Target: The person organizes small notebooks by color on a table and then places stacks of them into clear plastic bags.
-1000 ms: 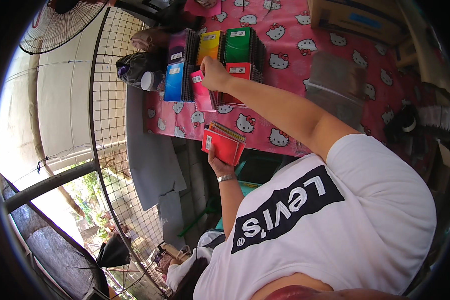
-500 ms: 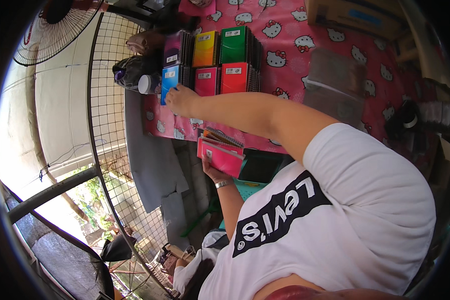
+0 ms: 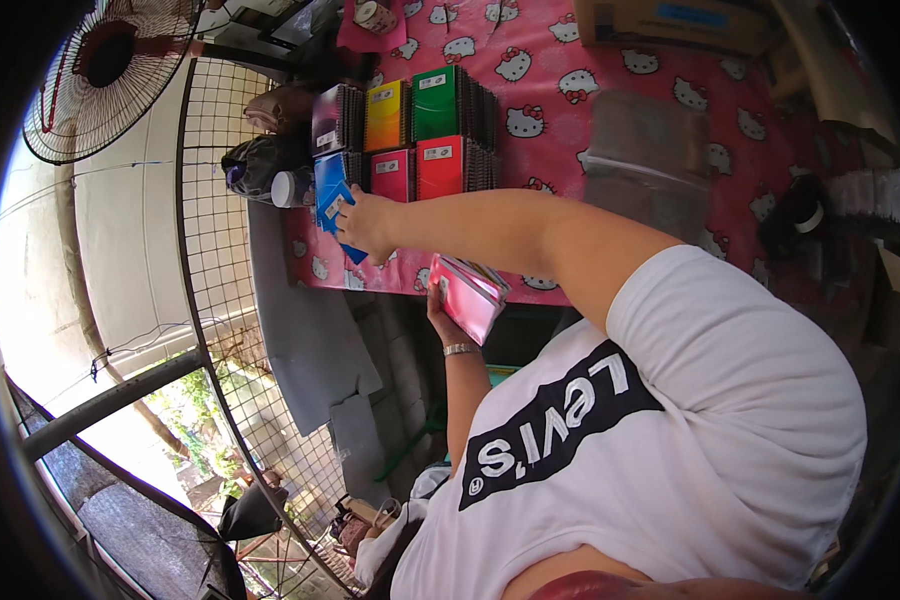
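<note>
My right hand (image 3: pixel 372 226) grips a blue spiral notebook (image 3: pixel 332 208), tilted off the front of the blue notebook stack (image 3: pixel 334 166). Below it, my left hand (image 3: pixel 442 314), with a watch on the wrist, is closed around several spiral notebooks, a pink one (image 3: pixel 467 303) outermost. On the table, more stacks stand in two rows: dark purple (image 3: pixel 327 122), yellow (image 3: pixel 383 112) and green (image 3: pixel 435 105) at the back. A magenta stack (image 3: pixel 391 174) and a red stack (image 3: pixel 440 165) are in front, beside the blue.
A pink patterned cloth covers the table (image 3: pixel 535 90). Clear plastic bags (image 3: pixel 645 150) lie right of the stacks, a cardboard box (image 3: pixel 680 28) behind. At left are a white-lidded jar (image 3: pixel 284 189), a dark bag (image 3: pixel 255 168), wire mesh (image 3: pixel 215 130) and a fan (image 3: pixel 110 60).
My right hand has pulled a blue notebook toward me, tilting it off its stack. My left hand has shifted slightly right and turned the held notebooks.
</note>
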Demonstrator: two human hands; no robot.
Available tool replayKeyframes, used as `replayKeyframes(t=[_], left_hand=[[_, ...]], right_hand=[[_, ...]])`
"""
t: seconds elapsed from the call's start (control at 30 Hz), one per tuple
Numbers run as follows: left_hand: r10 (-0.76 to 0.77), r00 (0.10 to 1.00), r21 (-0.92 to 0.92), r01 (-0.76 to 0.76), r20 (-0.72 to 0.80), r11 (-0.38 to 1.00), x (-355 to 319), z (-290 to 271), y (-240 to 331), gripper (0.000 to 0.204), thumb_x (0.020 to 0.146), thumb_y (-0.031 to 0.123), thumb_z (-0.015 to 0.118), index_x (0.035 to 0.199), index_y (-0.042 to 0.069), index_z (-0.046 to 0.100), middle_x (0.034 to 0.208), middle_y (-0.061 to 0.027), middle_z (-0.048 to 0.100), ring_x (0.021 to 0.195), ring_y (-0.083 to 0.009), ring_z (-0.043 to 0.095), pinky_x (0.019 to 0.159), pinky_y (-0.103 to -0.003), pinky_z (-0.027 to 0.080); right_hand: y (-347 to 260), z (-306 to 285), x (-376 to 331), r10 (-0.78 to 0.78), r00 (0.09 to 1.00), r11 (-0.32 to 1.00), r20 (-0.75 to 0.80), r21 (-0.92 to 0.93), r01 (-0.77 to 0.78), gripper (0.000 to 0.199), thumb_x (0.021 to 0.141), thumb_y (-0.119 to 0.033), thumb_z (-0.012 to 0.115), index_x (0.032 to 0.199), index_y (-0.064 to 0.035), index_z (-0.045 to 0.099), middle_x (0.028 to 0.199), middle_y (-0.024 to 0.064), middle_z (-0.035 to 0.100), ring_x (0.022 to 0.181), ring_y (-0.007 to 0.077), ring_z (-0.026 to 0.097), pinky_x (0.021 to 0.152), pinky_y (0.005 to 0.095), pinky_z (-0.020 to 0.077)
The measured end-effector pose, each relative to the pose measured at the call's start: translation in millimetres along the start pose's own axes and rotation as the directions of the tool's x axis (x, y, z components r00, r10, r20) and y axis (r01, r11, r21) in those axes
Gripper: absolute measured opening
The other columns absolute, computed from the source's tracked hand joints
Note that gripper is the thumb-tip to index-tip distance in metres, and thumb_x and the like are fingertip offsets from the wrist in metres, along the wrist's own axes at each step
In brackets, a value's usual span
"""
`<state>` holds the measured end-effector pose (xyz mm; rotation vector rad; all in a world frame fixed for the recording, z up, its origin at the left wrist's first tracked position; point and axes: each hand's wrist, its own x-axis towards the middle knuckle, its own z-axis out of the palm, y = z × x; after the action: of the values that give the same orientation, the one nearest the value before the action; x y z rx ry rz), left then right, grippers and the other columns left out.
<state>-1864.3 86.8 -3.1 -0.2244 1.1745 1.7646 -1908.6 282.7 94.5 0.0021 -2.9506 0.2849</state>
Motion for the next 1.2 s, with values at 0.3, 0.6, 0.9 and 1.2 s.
replayKeyframes(t=[0.3,0.6,0.9,1.2], left_hand=[[0.123,0.986,0.212,-0.097,-0.113,0.973,-23.0,8.2,-12.0,0.051,0.087,0.043,0.054,0.125,0.009,0.053,0.118,-0.0094,0.060,0.104,-0.0257,0.059,0.088,-0.042,0.049],[-0.052,0.781,-0.255,0.265,0.622,0.930,4.4,5.8,-42.6,0.085,0.085,0.061,0.050,0.141,0.000,0.029,0.139,-0.0184,0.042,0.124,-0.0337,0.044,0.102,-0.044,0.041],[-0.436,0.738,0.609,0.042,0.516,0.792,23.0,165.8,-88.3,0.064,0.066,0.000,0.068,0.124,0.003,0.042,0.110,-0.0127,0.060,0.097,-0.0235,0.062,0.085,-0.037,0.052],[-0.498,0.496,0.691,-0.367,0.712,0.623,98.1,178.3,-189.8,0.080,0.063,-0.013,0.063,0.132,0.010,0.028,0.124,-0.0090,0.046,0.118,-0.0220,0.048,0.100,-0.035,0.041]], right_hand=[[0.3,13.7,-21.4,-0.251,0.930,0.847,-0.269,0.403,0.345,0.030,0.084,-0.021,0.060,0.113,-0.0203,0.065,0.102,0.0090,0.067,0.100,0.0270,0.061,0.092,0.0516,0.0399],[46.9,64.0,-219.2,0.463,0.762,0.774,-0.453,0.625,-0.098,0.045,0.081,-0.021,0.062,0.123,-0.0087,0.058,0.132,0.0105,0.049,0.118,0.0255,0.048,0.094,0.0378,0.0417],[2.9,12.4,-375.4,0.814,0.551,0.023,0.184,0.937,-0.347,0.084,0.071,-0.029,0.078,0.136,-0.0043,0.031,0.114,0.0145,0.057,0.102,0.0285,0.057,0.085,0.0378,0.0465],[41.0,107.7,-449.2,0.896,0.318,0.432,-0.311,0.778,-0.456,0.083,0.060,-0.017,0.083,0.129,-0.0079,0.037,0.128,0.0172,0.045,0.121,0.0360,0.043,0.104,0.0436,0.0342]])
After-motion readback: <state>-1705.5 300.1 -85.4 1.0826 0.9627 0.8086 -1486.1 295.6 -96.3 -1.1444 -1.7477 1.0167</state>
